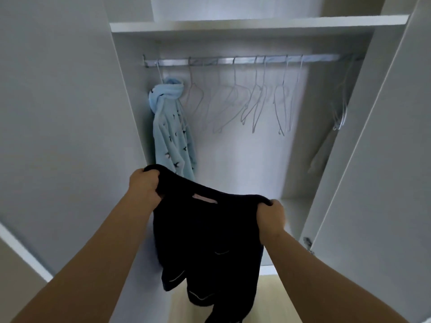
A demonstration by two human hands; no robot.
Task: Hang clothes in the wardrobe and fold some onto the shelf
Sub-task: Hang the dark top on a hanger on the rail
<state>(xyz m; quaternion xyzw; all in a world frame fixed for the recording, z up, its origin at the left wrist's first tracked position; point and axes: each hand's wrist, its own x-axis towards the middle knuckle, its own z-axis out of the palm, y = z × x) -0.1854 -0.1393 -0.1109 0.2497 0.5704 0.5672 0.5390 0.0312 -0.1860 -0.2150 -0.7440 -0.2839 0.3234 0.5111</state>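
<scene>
Between your two hands, in front of the open wardrobe [251, 159], the dark garment [205, 234] hangs by its top edge, with the rest dropping loosely below your wrists. Your left hand [143, 185] grips one upper corner, its fingers curled tight round a bunch of the fabric. Your right hand [271, 216] grips the other corner the same way and sits a little lower than the left. A small pink label [205, 198] shows on the fabric midway between your fingers, just under the stretched edge.

Just above and beyond your left fingers, a light blue garment with small dark marks [171, 134] hangs at the left end of the rail [233, 60], its top bundled up round the hanger. To the right of it, well above both hands, a row of pale bare hangers [256, 101] hangs along the rail, and a further few hangers [340, 108] sit at the far right end. A white shelf [256, 24] runs above the rail. The wardrobe doors stand open outside each of your arms, and pale flooring [279, 297] shows below your right wrist.
</scene>
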